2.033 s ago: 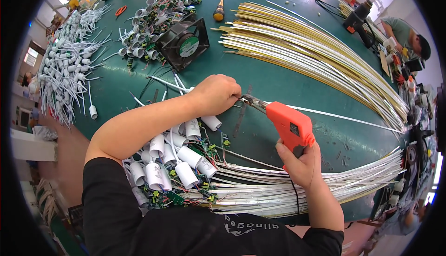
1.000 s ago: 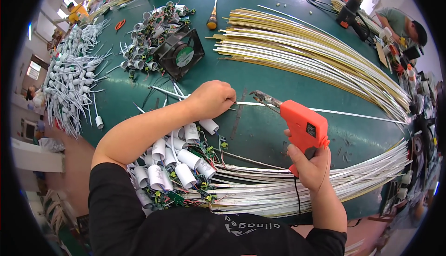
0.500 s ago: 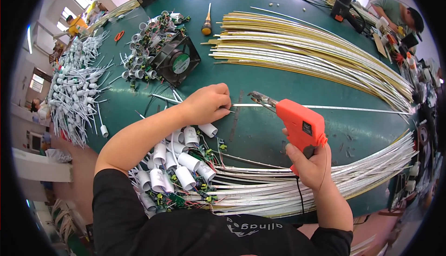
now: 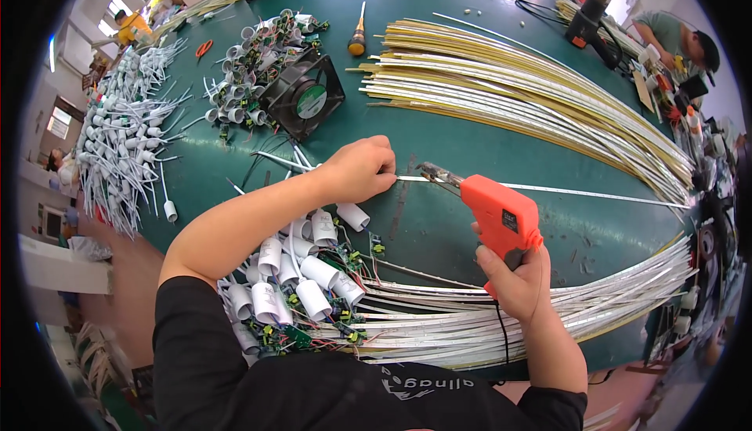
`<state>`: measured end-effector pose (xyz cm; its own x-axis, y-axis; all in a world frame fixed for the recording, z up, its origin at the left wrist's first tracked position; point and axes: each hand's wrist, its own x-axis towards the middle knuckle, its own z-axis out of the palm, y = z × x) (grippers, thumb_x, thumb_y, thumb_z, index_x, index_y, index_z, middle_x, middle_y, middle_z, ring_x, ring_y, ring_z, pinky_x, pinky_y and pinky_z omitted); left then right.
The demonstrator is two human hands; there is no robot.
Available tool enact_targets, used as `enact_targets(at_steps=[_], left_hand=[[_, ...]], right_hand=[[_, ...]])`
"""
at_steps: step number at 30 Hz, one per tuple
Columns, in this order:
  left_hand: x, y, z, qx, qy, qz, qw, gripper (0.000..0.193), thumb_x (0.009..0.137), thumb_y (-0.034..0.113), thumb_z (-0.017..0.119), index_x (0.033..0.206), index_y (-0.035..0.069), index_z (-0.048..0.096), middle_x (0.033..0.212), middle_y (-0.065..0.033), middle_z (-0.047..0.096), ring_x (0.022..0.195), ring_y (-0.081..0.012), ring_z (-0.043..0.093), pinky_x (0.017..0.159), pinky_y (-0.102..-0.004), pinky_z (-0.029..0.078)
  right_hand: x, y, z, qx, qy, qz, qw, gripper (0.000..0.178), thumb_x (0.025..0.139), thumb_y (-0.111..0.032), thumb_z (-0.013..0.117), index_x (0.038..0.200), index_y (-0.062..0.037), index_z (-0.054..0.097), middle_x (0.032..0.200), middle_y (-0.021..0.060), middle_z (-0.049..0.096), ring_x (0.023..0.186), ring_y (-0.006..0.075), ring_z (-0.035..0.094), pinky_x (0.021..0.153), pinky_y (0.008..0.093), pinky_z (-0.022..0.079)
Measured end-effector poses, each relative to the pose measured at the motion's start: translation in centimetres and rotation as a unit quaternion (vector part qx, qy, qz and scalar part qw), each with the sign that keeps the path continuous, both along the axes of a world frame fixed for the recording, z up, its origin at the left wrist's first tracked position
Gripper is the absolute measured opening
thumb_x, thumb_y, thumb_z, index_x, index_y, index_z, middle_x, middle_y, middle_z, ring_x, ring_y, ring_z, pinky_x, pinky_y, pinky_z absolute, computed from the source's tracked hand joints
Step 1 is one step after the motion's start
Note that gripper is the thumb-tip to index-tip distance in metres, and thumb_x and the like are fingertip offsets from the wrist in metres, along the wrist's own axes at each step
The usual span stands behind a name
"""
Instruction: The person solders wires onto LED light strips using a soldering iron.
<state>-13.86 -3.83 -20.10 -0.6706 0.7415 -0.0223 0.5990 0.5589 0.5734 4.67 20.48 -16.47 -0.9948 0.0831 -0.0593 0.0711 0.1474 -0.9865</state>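
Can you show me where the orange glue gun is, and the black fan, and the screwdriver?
orange glue gun [image 4: 501,216], head view, on the side of its body.
black fan [image 4: 307,100], head view, on the round hub in its middle.
screwdriver [image 4: 358,39], head view, on its handle.

Glue gun at the end of a thin strip on the green counter

My right hand [image 4: 513,278] wraps the handle of the orange glue gun [image 4: 501,216], its nozzle beside the near end of a thin white LED strip [image 4: 564,191]. My left hand [image 4: 359,169] pinches that end down on the green counter [image 4: 470,137]. White cylindrical caps [image 4: 301,274] with small circuit boards lie under my left forearm; a black fan [image 4: 303,102] sits beyond.
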Motion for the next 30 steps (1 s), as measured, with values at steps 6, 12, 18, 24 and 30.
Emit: enact_targets(at_steps=[6,12,18,24,30], left_hand=[[0.0,0.2,-0.1,0.005,-0.003,0.01,1.0,0.01,0.078,0.011,0.063,0.075,0.002,0.059,0.086,-0.0104,0.054,0.081,-0.0283,0.055,0.071,-0.0353,0.046],[0.0,0.2,-0.3,-0.002,0.001,0.024,1.0,0.01,0.075,0.011,0.061,0.071,0.003,0.058,0.085,-0.0102,0.054,0.081,-0.029,0.055,0.071,-0.0364,0.046],[0.1,0.3,-0.2,-0.016,0.006,0.03,0.999,0.009,0.073,0.011,0.061,0.07,0.003,0.058,0.085,-0.01,0.054,0.081,-0.0292,0.056,0.071,-0.0368,0.046],[0.1,0.6,-0.1,-0.02,0.004,0.032,0.999,0.009,0.073,0.011,0.061,0.069,0.003,0.058,0.085,-0.01,0.054,0.08,-0.0292,0.056,0.071,-0.0367,0.046],[0.0,0.6,-0.1,-0.023,0.004,0.032,0.999,0.009,0.072,0.011,0.062,0.069,0.003,0.058,0.085,-0.0101,0.054,0.08,-0.0294,0.056,0.07,-0.0366,0.046]], right_hand=[[-0.7,-0.5,0.3,0.041,-0.006,0.022,0.999,0.04,0.081,-0.009,0.068,0.117,-0.0003,0.054,0.1,0.0082,0.066,0.088,0.0139,0.06,0.079,0.0285,0.048],[-1.2,-1.3,0.5,0.082,-0.005,0.021,0.996,0.033,0.08,-0.011,0.069,0.109,-0.0016,0.057,0.088,0.0048,0.065,0.071,0.0091,0.056,0.065,0.0249,0.046],[-1.2,-1.5,0.3,0.09,-0.004,0.021,0.996,0.028,0.08,-0.012,0.07,0.103,-0.0021,0.057,0.081,0.0027,0.064,0.061,0.0064,0.049,0.058,0.0229,0.041],[-1.1,-1.4,-0.1,0.113,0.023,0.017,0.993,0.031,0.079,-0.013,0.071,0.103,-0.0015,0.056,0.08,0.0049,0.064,0.063,0.0105,0.052,0.061,0.0257,0.044],[-1.1,-1.2,0.5,0.105,-0.007,0.022,0.994,0.032,0.079,-0.013,0.07,0.105,-0.0015,0.055,0.085,0.0049,0.064,0.072,0.013,0.057,0.067,0.0287,0.046]])
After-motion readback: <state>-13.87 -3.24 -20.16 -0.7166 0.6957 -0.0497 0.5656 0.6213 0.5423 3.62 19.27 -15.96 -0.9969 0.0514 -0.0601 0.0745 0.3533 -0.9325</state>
